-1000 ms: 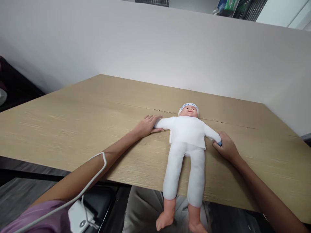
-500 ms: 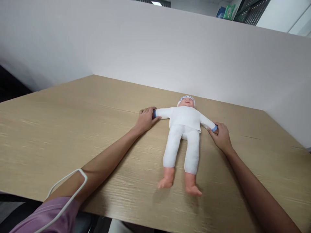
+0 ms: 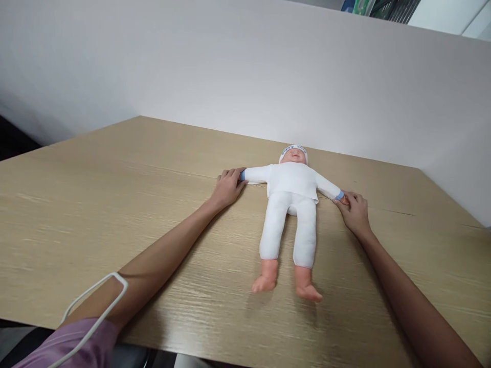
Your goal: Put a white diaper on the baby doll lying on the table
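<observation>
A baby doll (image 3: 291, 202) in a white suit and a white cap lies on its back on the wooden table (image 3: 115, 204), arms spread, bare feet toward me. My left hand (image 3: 227, 185) is closed on the doll's right arm end by the blue cuff. My right hand (image 3: 355, 210) pinches the doll's other hand at its blue cuff.
A white partition wall (image 3: 245, 76) runs along the table's far edge and right side. A white cable (image 3: 92, 296) loops over my left forearm near the purple sleeve (image 3: 69, 347). The table's near edge lies just below my elbows.
The doll has been drawn away from me up the table: its legs hung over the near edge a second ago and now lie wholly on the top. Both hands kept hold of its arms.
</observation>
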A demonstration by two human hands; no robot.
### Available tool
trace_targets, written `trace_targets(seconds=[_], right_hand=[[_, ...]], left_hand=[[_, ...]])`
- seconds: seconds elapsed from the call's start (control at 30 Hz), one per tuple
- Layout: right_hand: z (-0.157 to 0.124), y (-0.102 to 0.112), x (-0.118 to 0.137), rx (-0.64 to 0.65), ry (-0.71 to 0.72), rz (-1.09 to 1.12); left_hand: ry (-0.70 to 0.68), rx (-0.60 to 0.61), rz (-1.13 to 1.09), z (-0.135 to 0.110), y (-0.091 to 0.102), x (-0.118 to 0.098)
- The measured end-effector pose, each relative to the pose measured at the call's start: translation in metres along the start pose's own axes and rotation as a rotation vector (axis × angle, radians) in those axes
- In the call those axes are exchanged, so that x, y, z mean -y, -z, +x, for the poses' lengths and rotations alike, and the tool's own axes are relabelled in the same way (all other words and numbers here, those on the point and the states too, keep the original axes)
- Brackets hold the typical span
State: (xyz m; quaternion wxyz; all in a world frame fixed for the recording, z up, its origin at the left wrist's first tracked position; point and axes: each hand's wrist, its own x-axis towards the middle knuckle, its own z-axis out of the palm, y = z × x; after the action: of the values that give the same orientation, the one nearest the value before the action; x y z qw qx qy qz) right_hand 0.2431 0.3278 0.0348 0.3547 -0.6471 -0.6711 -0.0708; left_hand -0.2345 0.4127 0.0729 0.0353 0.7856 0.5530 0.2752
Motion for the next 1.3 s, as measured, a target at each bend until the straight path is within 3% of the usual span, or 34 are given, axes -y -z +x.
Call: trace_targets(seconds=[0.37,0.47,0.7,1.3], right_hand=[[0.0,-0.005,-0.005,0.003,-0.046,0.024],[-0.001,-0.003,-0.001,-0.031,-0.05,0.039],[-0.001,0.002,-0.001,-0.099,-0.145,-0.009],[-0.002,-0.003,-0.009,-0.052,-0.121,0.014]], left_hand=[[-0.053,-0.039,-0.05,0.006,-0.001,0.007],[-0.022,-0.063,-0.034,0.002,0.002,0.006],[0.192,-0.134,0.01,-0.003,0.008,0.004],[0.255,-0.072,-0.013,-0.004,0.013,0.008]])
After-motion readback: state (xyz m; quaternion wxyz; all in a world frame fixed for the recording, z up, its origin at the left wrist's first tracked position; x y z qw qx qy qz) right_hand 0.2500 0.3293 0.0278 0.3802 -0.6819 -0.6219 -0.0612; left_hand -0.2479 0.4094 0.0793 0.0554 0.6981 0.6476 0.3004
